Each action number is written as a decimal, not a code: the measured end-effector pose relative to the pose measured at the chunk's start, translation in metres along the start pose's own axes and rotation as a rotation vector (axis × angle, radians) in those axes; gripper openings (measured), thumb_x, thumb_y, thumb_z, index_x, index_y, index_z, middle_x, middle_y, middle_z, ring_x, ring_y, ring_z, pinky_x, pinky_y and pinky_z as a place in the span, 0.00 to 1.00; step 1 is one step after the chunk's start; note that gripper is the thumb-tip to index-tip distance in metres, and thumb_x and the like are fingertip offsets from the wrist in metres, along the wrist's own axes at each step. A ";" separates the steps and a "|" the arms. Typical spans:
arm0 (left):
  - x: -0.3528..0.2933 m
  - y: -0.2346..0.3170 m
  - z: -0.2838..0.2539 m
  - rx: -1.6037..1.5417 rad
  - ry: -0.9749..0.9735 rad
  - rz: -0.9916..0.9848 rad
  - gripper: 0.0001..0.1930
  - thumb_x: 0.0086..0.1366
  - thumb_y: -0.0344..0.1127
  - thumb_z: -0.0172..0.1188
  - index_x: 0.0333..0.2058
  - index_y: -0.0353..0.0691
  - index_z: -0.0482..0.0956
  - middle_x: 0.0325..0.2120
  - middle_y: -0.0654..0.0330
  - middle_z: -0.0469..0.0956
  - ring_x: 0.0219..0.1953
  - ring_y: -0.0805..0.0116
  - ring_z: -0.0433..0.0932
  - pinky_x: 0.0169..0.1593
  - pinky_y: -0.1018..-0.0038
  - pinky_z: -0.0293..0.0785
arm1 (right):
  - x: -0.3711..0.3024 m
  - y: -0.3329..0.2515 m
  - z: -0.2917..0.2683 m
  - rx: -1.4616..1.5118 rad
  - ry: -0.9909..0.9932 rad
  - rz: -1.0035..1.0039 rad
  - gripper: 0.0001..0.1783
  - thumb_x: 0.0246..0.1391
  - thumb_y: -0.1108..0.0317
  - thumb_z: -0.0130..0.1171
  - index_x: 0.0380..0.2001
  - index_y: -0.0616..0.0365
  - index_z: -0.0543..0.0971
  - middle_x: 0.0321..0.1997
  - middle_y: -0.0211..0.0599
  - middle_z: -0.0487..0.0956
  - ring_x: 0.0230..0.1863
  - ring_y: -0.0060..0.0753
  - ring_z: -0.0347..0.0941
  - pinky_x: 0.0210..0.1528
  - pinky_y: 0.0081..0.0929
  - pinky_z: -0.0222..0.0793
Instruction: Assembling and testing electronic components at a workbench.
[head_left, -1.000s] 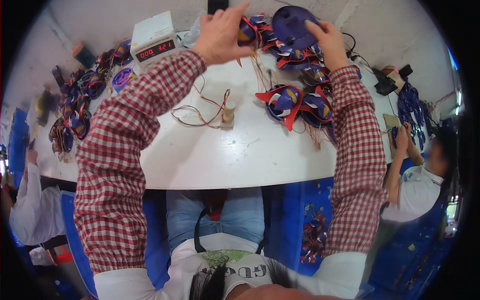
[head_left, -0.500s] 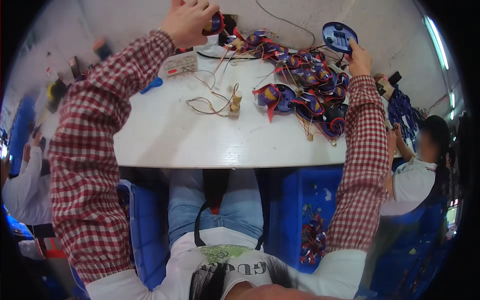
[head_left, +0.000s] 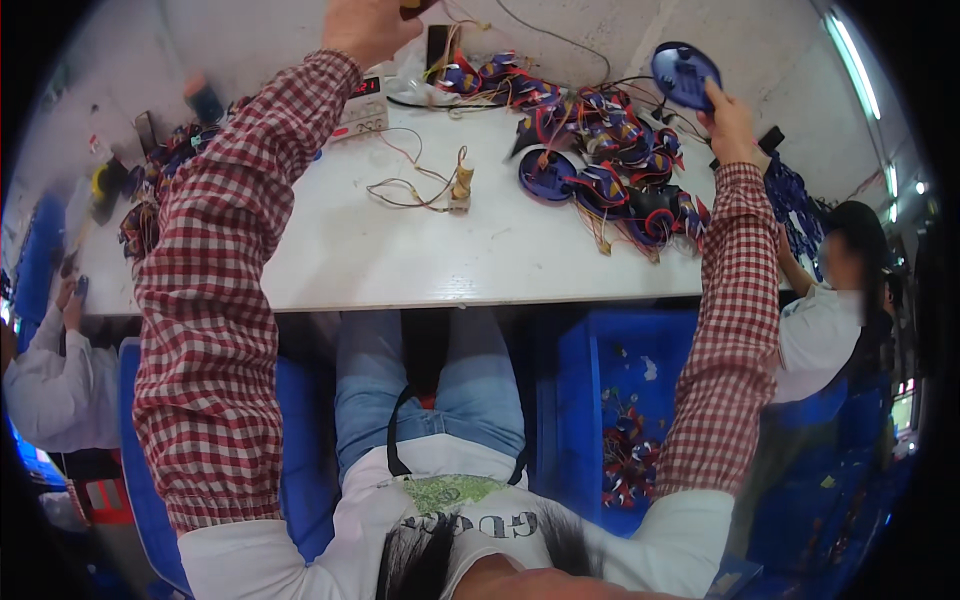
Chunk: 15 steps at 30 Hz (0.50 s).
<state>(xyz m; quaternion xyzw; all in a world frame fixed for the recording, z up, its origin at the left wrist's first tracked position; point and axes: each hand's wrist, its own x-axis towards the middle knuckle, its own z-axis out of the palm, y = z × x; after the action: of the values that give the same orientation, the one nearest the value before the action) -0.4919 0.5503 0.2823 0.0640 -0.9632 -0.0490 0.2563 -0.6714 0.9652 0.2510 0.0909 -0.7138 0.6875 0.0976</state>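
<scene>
My right hand (head_left: pixel 730 128) is raised over the far right of the table, fingers closed on the rim of a round dark-blue plastic shell (head_left: pixel 682 76). At the top edge, my left hand (head_left: pixel 372 30) is closed round a purple, yellow and red rounded piece (head_left: pixel 414 8), mostly cut off by the picture's edge. Between and below the hands lies a heap of purple, red and yellow wired pieces (head_left: pixel 620 140). An open round blue shell (head_left: pixel 547 176) rests at its left side. Thin wires with a small tan block (head_left: pixel 461 186) lie mid-table.
A white box with a red lit display (head_left: pixel 366 90) stands beyond my left sleeve. Blue bins (head_left: pixel 570 400) flank my legs; the right one holds several coloured parts (head_left: pixel 628 455). People sit at left (head_left: pixel 60 370) and right (head_left: pixel 825 330). More wired pieces (head_left: pixel 140 225) lie at left.
My left hand has moved up and slightly left, carrying its piece mostly out of the picture. The shell in my right hand has tilted. The whole view has shifted a little.
</scene>
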 end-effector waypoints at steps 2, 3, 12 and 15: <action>-0.015 0.004 0.004 0.102 0.133 0.236 0.29 0.44 0.33 0.66 0.49 0.45 0.69 0.44 0.56 0.72 0.44 0.56 0.72 0.43 0.65 0.73 | -0.010 0.000 -0.009 -0.012 0.005 -0.060 0.22 0.50 0.61 0.64 0.38 0.73 0.75 0.32 0.44 0.77 0.23 0.27 0.72 0.21 0.15 0.71; -0.019 0.006 0.004 0.155 0.203 0.356 0.30 0.43 0.32 0.67 0.49 0.46 0.69 0.43 0.57 0.72 0.45 0.56 0.71 0.45 0.65 0.74 | -0.013 0.001 -0.014 -0.041 0.017 -0.091 0.22 0.50 0.61 0.65 0.37 0.73 0.75 0.33 0.45 0.77 0.24 0.28 0.72 0.21 0.16 0.71; 0.006 0.001 -0.024 0.049 -0.293 0.035 0.37 0.46 0.39 0.65 0.56 0.37 0.62 0.45 0.48 0.67 0.48 0.50 0.66 0.52 0.63 0.65 | -0.001 -0.001 -0.030 0.145 0.090 -0.077 0.18 0.53 0.63 0.62 0.37 0.71 0.76 0.34 0.42 0.77 0.28 0.28 0.73 0.24 0.17 0.73; -0.024 -0.025 -0.032 0.022 0.169 0.237 0.32 0.46 0.31 0.64 0.53 0.41 0.68 0.48 0.53 0.71 0.40 0.55 0.73 0.40 0.65 0.73 | -0.036 -0.011 -0.024 0.196 -0.005 -0.086 0.15 0.56 0.64 0.60 0.38 0.68 0.76 0.33 0.38 0.78 0.29 0.26 0.73 0.27 0.17 0.73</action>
<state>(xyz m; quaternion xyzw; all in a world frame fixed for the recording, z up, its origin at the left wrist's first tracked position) -0.4524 0.5268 0.2949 -0.0434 -0.9395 -0.0023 0.3397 -0.6337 0.9884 0.2531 0.1322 -0.6387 0.7491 0.1157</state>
